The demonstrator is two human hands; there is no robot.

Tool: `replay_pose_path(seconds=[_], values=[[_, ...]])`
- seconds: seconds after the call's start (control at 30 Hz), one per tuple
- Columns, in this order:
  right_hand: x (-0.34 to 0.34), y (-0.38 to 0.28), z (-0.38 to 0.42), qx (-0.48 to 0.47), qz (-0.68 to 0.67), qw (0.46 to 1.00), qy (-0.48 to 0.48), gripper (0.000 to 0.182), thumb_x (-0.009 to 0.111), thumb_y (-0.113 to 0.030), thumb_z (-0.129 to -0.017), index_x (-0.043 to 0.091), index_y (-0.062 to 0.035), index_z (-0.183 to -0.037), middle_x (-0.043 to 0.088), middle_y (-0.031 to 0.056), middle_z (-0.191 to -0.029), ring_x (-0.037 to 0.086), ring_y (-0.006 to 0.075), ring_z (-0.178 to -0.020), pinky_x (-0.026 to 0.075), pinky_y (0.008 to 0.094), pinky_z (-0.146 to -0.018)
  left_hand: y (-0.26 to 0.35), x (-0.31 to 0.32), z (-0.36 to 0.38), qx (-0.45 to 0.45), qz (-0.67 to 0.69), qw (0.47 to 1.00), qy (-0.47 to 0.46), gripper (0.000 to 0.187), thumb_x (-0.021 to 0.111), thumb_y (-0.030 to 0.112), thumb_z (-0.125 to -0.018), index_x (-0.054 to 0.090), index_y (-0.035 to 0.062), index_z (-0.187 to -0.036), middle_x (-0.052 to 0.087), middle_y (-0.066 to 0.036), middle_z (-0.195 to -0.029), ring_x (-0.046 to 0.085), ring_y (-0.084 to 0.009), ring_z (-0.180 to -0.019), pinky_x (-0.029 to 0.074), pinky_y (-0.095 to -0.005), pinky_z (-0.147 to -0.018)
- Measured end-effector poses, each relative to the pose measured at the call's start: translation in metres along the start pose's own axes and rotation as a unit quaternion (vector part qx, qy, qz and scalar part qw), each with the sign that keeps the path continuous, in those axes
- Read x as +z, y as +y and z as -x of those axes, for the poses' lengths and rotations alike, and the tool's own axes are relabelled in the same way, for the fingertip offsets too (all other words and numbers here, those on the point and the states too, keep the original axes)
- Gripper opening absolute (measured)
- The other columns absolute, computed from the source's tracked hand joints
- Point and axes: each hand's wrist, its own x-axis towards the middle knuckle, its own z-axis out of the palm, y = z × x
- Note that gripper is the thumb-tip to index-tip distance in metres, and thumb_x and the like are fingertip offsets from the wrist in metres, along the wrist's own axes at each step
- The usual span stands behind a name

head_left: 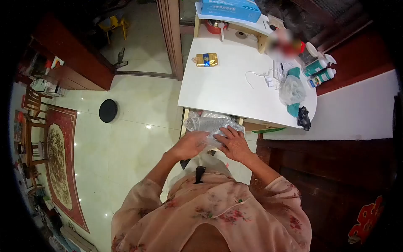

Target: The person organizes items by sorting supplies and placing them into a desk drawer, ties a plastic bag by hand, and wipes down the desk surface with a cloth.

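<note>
A clear crinkled plastic bag or bottle is held in front of me, just below the near edge of the white table. My left hand grips its lower left side. My right hand lies on its right side, fingers curled over the plastic. What is inside the plastic cannot be made out.
On the table lie a yellow and blue packet, a white cable with plug, a mesh sponge, two green-labelled bottles and a black item. A blue box stands behind. A black round robot vacuum sits on the tiled floor; dark wooden furniture stands right.
</note>
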Motion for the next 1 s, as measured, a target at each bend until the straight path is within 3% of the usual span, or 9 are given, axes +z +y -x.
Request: replay_pose_path(seconds=[0.13,0.23,0.33,0.5,0.63,0.67,0.8,0.9,1.0], values=[[-0.011,-0.018,0.008,0.087,-0.022,0.994,-0.058,0.041,0.058,-0.027,-0.090,0.054,-0.0166,-0.130,0.044,0.0113,-0.140,0.035,0.0346,-0.133,0.033,0.0528,-0.104,-0.012,0.016,-0.018,-0.106,-0.088,0.979,-0.147,0.047,0.055,0.014,-0.088,0.047,-0.0071,-0.129,0.049,-0.022,-0.135,0.043,-0.0357,-0.128,0.034,-0.0433,-0.108],[0.018,-0.007,0.009,0.087,-0.045,0.995,-0.024,0.040,0.053,-0.025,-0.092,0.052,-0.0141,-0.131,0.043,0.0129,-0.141,0.037,0.0359,-0.133,0.033,0.0535,-0.104,-0.029,0.030,-0.023,-0.015,-0.176,0.981,-0.086,0.045,0.054,0.013,-0.086,0.049,-0.0086,-0.126,0.046,-0.023,-0.137,0.037,-0.0344,-0.134,0.027,-0.0478,-0.110],[0.033,0.014,-0.011,0.076,-0.045,0.996,0.007,0.045,0.051,-0.025,-0.093,0.046,-0.0123,-0.136,0.041,0.0149,-0.142,0.037,0.0382,-0.132,0.033,0.0535,-0.105,-0.035,0.037,-0.040,0.069,-0.318,0.946,0.007,0.027,0.052,0.012,-0.081,0.060,-0.0027,-0.103,0.054,-0.017,-0.127,0.044,-0.0327,-0.125,0.031,-0.0545,-0.102],[0.026,0.019,-0.049,0.132,-0.013,0.991,-0.003,0.054,0.051,-0.026,-0.092,0.036,-0.0115,-0.142,0.033,0.0203,-0.145,0.038,0.0414,-0.130,0.032,0.0527,-0.106,-0.032,0.024,-0.079,-0.050,-0.311,0.946,-0.070,0.031,0.054,0.012,-0.078,0.062,-0.0014,-0.105,0.054,-0.018,-0.129,0.045,-0.0315,-0.125,0.033,-0.0553,-0.101],[0.003,0.038,-0.083,0.152,-0.039,0.981,-0.118,0.045,0.049,-0.032,-0.092,0.050,-0.0053,-0.128,0.054,0.0252,-0.126,0.051,0.0406,-0.117,0.036,0.0515,-0.101,-0.035,0.015,-0.114,-0.148,-0.226,0.959,-0.086,0.033,0.053,0.013,-0.079,0.062,-0.0031,-0.106,0.060,-0.023,-0.117,0.055,-0.0383,-0.113,0.038,-0.0528,-0.097],[0.019,0.050,-0.085,0.129,-0.065,0.989,-0.041,0.042,0.047,-0.036,-0.093,0.056,-0.0034,-0.118,0.060,0.0261,-0.113,0.055,0.0405,-0.109,0.040,0.0502,-0.098,-0.042,0.019,-0.115,-0.098,-0.251,0.963,-0.022,0.034,0.052,0.013,-0.079,0.062,-0.0047,-0.106,0.061,-0.026,-0.112,0.058,-0.0432,-0.104,0.041,-0.0506,-0.095],[-0.003,0.040,-0.079,0.162,-0.078,0.981,-0.075,0.039,0.046,-0.031,-0.095,0.055,-0.0017,-0.119,0.057,0.0249,-0.121,0.053,0.0403,-0.112,0.041,0.0496,-0.096,-0.052,0.021,-0.104,-0.052,-0.294,0.953,-0.052,0.032,0.053,0.008,-0.080,0.060,-0.0031,-0.110,0.061,-0.026,-0.107,0.058,-0.0418,-0.104,0.042,-0.0519,-0.095],[0.020,0.045,-0.057,0.106,-0.127,0.983,0.076,0.036,0.048,-0.026,-0.095,0.053,-0.0019,-0.121,0.052,0.0217,-0.127,0.050,0.0393,-0.115,0.040,0.0477,-0.097,-0.032,0.019,-0.060,0.060,-0.144,0.981,0.119,0.027,0.057,0.008,-0.083,0.059,-0.0033,-0.107,0.062,-0.023,-0.109,0.060,-0.0387,-0.102,0.043,-0.0479,-0.095],[0.005,0.036,-0.026,0.062,-0.202,0.968,0.134,0.038,0.050,-0.023,-0.095,0.050,-0.0024,-0.126,0.050,0.0187,-0.129,0.048,0.0371,-0.117,0.039,0.0466,-0.098,-0.030,0.025,-0.015,-0.013,0.045,0.951,0.306,0.018,0.059,0.006,-0.084,0.059,-0.0015,-0.101,0.063,-0.020,-0.105,0.062,-0.0331,-0.096,0.046,-0.0415,-0.089]])
